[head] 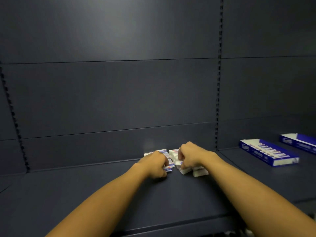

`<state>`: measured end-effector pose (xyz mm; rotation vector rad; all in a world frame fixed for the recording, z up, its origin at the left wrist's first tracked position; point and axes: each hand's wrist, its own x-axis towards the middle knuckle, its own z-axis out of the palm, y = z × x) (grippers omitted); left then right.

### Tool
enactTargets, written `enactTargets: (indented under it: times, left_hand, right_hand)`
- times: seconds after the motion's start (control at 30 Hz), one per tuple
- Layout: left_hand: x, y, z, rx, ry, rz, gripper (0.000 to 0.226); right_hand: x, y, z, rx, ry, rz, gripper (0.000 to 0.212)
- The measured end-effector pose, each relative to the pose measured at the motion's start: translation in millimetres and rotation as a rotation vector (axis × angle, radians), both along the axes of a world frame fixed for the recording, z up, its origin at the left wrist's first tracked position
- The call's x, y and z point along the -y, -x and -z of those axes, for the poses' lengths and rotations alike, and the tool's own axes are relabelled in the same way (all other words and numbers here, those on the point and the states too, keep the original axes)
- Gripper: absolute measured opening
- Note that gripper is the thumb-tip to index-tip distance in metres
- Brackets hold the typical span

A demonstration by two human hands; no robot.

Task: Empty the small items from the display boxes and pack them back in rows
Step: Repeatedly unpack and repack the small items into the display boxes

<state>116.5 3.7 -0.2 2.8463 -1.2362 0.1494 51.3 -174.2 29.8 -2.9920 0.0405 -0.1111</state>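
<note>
A pile of small white items with blue and red labels [172, 156] lies loose on the dark shelf [85, 194] near the back panel. My left hand [154, 165] has its fingers curled round some of them at the pile's left side. On the right side of the pile my right hand [189, 156] grips several more. A blue display box [268, 152] lies further right on the shelf with a row of the same items inside. Behind it a second blue display box [298, 142] runs off the right edge; its inside is hidden.
The dark back panel [111, 100] rises right behind the pile. A slotted upright [217, 100] stands at the joint between this shelf bay and the right one. The shelf's front edge [171, 224] lies under my forearms.
</note>
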Motion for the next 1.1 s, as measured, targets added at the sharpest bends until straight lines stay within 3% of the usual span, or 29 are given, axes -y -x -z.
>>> enactTargets:
  times: [0.23, 0.37, 0.63, 0.7, 0.9, 1.1]
  left_hand:
    - [40.6, 9.5, 3.2, 0.002, 0.003, 0.082, 0.022]
    - [64.4, 19.7, -3.0, 0.017, 0.004, 0.073, 0.013]
    - [94.8, 48.0, -21.3, 0.049, -0.008, -0.029, 0.015]
    - [103.0, 55.2, -23.6, 0.037, -0.004, -0.049, 0.006]
    - [137.2, 81.4, -20.1, 0.017, 0.033, -0.086, 0.026]
    - [183.9, 116.0, -18.0, 0.033, 0.071, -0.109, 0.029]
  right_hand:
    - [44.9, 43.3, 4.6, 0.018, 0.057, 0.121, 0.023]
    - [76.2, 69.3, -2.3, 0.029, 0.079, 0.192, 0.023]
    - [138.0, 121.2, -0.7, -0.033, 0.035, 0.239, 0.017]
    - [153.9, 132.7, 1.5, -0.035, 0.039, 0.238, 0.016]
    - [198.7, 162.3, 2.4, -0.037, 0.057, 0.205, 0.009]
    - [240.1, 196.5, 10.4, -0.005, 0.052, 0.199, 0.014]
